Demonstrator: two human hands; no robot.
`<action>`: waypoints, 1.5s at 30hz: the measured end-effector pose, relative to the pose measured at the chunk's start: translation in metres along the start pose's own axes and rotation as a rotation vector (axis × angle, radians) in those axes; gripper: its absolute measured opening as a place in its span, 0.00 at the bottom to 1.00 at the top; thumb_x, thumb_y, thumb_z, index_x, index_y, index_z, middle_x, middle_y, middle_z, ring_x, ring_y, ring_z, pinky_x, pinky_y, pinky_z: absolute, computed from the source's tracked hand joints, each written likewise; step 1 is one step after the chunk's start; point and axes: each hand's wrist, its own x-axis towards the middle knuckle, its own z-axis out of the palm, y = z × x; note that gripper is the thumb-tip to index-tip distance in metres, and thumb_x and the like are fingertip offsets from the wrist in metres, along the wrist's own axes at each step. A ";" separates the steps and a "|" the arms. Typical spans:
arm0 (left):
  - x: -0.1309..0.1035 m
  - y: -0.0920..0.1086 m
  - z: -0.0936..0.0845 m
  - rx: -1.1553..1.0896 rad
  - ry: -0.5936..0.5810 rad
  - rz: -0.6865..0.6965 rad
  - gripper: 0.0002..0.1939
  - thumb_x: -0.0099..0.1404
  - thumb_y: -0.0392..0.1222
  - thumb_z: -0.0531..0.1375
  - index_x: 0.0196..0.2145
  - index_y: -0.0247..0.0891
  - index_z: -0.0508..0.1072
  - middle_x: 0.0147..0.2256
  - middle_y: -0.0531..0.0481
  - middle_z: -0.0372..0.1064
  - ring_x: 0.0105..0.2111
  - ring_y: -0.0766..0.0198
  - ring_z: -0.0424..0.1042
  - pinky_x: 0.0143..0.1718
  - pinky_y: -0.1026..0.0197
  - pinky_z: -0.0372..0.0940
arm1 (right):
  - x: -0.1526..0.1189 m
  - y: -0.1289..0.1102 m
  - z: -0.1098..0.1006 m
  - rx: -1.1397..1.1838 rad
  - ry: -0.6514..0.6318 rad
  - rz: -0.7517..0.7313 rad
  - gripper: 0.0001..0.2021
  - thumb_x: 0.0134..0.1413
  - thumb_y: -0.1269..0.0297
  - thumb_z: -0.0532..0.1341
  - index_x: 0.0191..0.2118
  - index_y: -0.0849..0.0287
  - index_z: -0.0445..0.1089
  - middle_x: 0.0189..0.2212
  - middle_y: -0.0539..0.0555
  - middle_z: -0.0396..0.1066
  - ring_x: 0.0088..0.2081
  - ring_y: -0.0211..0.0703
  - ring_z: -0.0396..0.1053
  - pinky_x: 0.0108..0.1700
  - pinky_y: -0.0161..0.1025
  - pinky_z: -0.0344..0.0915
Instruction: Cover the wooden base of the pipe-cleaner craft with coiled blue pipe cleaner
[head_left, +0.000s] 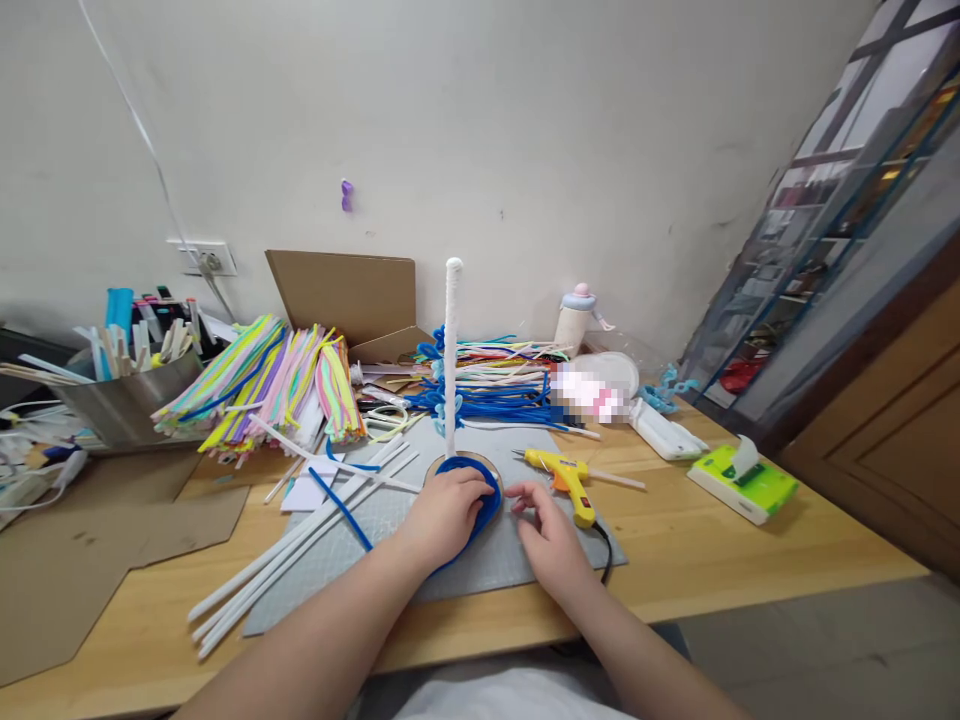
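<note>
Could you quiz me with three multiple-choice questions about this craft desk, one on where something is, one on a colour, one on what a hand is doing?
1. Where does the glue gun lie?
A. right of the right hand
B. in the metal tub
C. on the cardboard box

2. What colour is the fuzzy coil on the round base?
A. yellow
B. blue
C. pink

3. What is the left hand doing?
A. hanging in the air
B. gripping the glue gun
C. pressing flat on the coil

Answers: 1 A, it lies on the grey mat beside the right hand. 2 B, the coil under the white post is blue. 3 C, the palm covers the coil.
</note>
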 end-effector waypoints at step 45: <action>-0.004 0.009 -0.007 0.175 -0.055 0.053 0.12 0.63 0.32 0.53 0.37 0.42 0.74 0.36 0.49 0.70 0.39 0.58 0.67 0.44 0.55 0.58 | -0.005 -0.026 -0.020 -0.226 -0.158 0.021 0.23 0.48 0.73 0.50 0.52 0.55 0.62 0.49 0.57 0.68 0.49 0.46 0.67 0.50 0.47 0.64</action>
